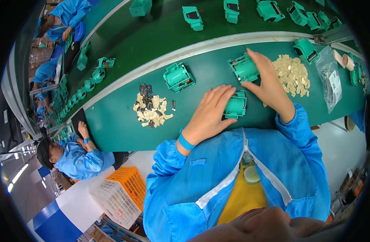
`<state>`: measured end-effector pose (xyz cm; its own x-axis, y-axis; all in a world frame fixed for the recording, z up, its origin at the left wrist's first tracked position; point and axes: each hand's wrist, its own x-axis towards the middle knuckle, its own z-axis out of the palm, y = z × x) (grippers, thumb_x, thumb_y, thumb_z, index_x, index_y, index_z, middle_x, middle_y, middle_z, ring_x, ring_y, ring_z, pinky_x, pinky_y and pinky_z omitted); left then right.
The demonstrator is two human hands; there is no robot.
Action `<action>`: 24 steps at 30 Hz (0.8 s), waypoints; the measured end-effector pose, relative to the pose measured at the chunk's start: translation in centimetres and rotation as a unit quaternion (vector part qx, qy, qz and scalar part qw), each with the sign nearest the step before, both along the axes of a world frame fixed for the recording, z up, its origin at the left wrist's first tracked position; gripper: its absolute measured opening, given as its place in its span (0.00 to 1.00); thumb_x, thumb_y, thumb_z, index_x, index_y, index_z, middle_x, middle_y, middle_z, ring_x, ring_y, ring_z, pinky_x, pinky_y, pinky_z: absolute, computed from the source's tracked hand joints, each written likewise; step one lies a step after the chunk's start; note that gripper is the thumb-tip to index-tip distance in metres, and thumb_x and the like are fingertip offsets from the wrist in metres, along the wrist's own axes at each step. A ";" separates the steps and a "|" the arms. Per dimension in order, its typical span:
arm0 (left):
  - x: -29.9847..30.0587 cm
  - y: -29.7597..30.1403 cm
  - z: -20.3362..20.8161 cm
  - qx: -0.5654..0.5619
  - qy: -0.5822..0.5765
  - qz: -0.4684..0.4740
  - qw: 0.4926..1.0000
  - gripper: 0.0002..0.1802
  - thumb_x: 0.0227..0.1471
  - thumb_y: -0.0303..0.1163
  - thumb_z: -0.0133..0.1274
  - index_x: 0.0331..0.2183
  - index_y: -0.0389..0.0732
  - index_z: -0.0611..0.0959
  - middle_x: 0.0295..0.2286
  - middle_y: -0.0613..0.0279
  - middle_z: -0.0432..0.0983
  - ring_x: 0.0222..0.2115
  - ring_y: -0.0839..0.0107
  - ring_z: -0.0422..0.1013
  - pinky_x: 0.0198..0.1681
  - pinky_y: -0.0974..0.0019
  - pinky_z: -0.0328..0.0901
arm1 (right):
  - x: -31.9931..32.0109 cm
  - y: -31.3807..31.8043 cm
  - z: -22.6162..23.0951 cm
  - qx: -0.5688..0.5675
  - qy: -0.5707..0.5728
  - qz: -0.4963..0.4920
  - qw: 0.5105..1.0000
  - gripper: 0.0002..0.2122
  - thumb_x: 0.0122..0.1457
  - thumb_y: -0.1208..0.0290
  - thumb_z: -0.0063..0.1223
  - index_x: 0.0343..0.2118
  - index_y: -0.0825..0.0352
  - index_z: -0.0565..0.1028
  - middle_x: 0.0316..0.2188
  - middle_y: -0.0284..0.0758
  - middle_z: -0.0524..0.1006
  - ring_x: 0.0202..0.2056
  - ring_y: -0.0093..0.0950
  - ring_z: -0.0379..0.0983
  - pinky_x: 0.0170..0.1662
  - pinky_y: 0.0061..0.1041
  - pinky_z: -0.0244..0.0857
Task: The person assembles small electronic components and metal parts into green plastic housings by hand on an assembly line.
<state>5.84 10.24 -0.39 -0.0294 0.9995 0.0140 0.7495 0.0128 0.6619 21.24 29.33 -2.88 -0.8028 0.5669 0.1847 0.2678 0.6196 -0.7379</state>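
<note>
Green flat-topped bench, seen from above. The left hand grips the nearer green moulded-plastic housing between fingers and thumb; the right hand spans the farther green moulded-plastic housing, whether gripping cannot be told. Right: a clear plastic bag, contents indistinct, beside a pile of cream pieces. Lower left: adjoining orange lattice-sided plastic crate and white lattice-sided plastic crate, contents unclear.

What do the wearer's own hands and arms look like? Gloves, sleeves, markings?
Left hand and right hand: bare, no gloves. Left sleeve and right sleeve: bright blue, loose fabric, gathered at the cuffs. A plain blue wristband circles the left wrist; none shows on the right. No cable visible.
</note>
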 end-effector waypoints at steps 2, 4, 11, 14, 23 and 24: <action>-0.1 -0.4 -0.9 -0.015 -0.030 0.047 0.998 0.51 0.37 0.35 0.74 0.61 0.35 0.67 0.60 0.44 0.63 0.60 0.46 0.61 0.61 0.49 0.60 | 0.3 0.5 0.1 0.035 0.000 -0.004 0.999 0.40 0.48 0.75 0.68 0.67 0.63 0.62 0.62 0.44 0.67 0.65 0.49 0.59 0.66 0.44 0.55; 0.2 -0.9 -0.7 -0.029 -0.026 0.073 0.997 0.51 0.37 0.35 0.74 0.61 0.34 0.67 0.59 0.44 0.64 0.60 0.46 0.61 0.61 0.49 0.61 | 0.3 0.4 1.0 0.075 0.038 -0.033 0.996 0.34 0.50 0.77 0.67 0.62 0.64 0.67 0.59 0.43 0.71 0.61 0.44 0.64 0.62 0.39 0.60; 1.3 -1.1 -1.5 0.077 -0.032 0.164 0.983 0.48 0.39 0.32 0.72 0.60 0.34 0.67 0.54 0.47 0.69 0.57 0.45 0.62 0.60 0.49 0.61 | 3.7 -3.4 -0.1 -0.496 0.084 0.000 0.864 0.04 0.60 0.80 0.59 0.36 0.68 0.74 0.40 0.31 0.76 0.40 0.16 0.71 0.43 0.17 0.64; 1.8 -1.0 -3.1 0.055 -0.102 0.164 0.980 0.46 0.40 0.30 0.71 0.60 0.38 0.68 0.55 0.49 0.69 0.56 0.47 0.62 0.61 0.50 0.59 | 3.4 -4.3 -0.7 -0.533 0.015 0.003 0.846 0.04 0.61 0.81 0.57 0.31 0.68 0.73 0.33 0.27 0.75 0.36 0.13 0.69 0.41 0.16 0.64; 2.0 -0.7 -4.4 0.060 -0.120 0.148 0.980 0.38 0.40 0.28 0.67 0.55 0.42 0.74 0.52 0.52 0.70 0.54 0.48 0.63 0.64 0.41 0.52 | 3.3 -4.4 -2.0 -0.557 -0.002 0.016 0.830 0.07 0.58 0.83 0.59 0.32 0.67 0.71 0.36 0.29 0.74 0.37 0.14 0.68 0.41 0.16 0.64; 2.1 -0.6 -4.4 0.059 -0.122 0.149 0.980 0.38 0.40 0.28 0.67 0.55 0.42 0.74 0.52 0.52 0.70 0.54 0.48 0.63 0.64 0.41 0.52 | 3.3 -4.5 -2.0 -0.558 -0.003 0.016 0.830 0.07 0.58 0.83 0.59 0.32 0.67 0.71 0.36 0.29 0.74 0.37 0.14 0.68 0.41 0.16 0.64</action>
